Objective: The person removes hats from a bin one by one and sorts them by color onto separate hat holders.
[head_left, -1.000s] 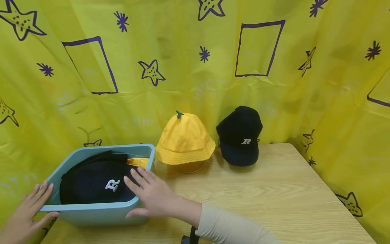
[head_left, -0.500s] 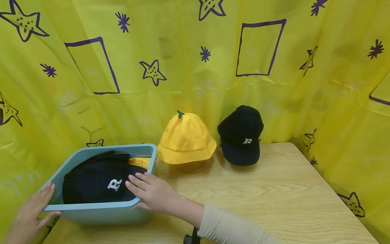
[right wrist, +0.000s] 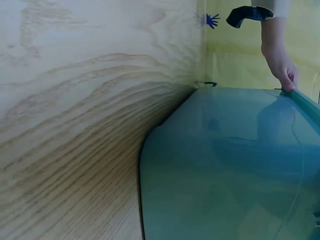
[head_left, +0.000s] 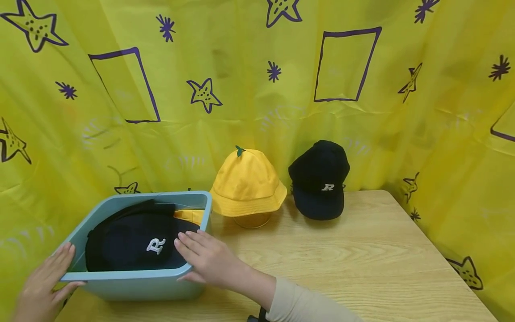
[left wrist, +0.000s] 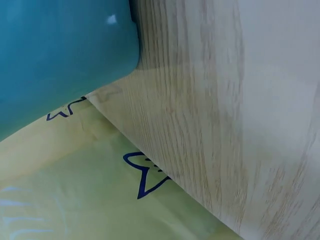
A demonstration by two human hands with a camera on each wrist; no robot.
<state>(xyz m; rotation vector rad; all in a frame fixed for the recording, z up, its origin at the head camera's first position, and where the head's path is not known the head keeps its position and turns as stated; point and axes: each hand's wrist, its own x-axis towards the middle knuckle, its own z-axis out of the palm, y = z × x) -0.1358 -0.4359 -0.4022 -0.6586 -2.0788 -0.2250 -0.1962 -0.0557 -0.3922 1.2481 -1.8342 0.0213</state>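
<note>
A light blue plastic storage bin (head_left: 132, 274) stands at the table's left end. Inside it lies a black baseball cap (head_left: 120, 243) with a white R, and a bit of yellow cloth (head_left: 189, 216) shows behind it. My left hand (head_left: 46, 281) grips the bin's near left corner, fingers over the rim and thumb outside. At the near right corner my right hand (head_left: 211, 259) holds the rim, its fingers reaching inside over the cap's brim and its thumb on the outer wall. The right wrist view shows the bin's side wall (right wrist: 225, 165) and the left hand (right wrist: 284, 70) pinching the far rim.
A yellow bucket hat (head_left: 247, 185) with a green sprout sits on a stand just right of the bin. Beside it is another black cap (head_left: 319, 179) with an R. Behind the wooden table (head_left: 342, 255) hangs a yellow curtain (head_left: 241, 58) with star drawings.
My right hand's spread fingers have come together and settled over the bin's rim. My left hand keeps its place on the corner. The whole head view has shifted slightly.
</note>
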